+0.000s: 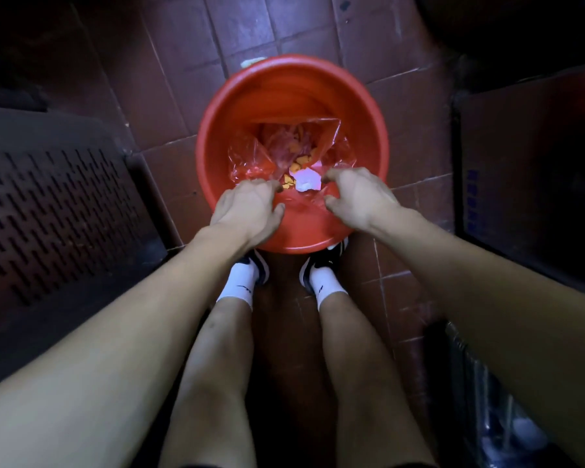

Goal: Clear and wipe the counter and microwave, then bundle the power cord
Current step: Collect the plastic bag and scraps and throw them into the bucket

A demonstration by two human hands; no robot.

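Note:
A red plastic bucket point(293, 86) stands on the floor in front of my feet. Inside it lies a clear plastic bag point(267, 153) with its mouth spread toward me, holding orange scraps point(298, 163) and a crumpled white paper point(306, 182). My left hand point(247, 207) and my right hand point(355, 197) hover over the bucket's near rim, palms down and fingers curled. Each hand pinches the near edge of the bag, one on each side of the mouth. No counter, microwave or power cord shows here.
The floor is dark red tile point(183, 62). A dark perforated panel point(54, 204) stands close on my left, and a dark box or cabinet point(527, 170) close on my right. My legs and shoes point(250, 265) are right behind the bucket. A small pale scrap point(252, 61) lies beyond the bucket.

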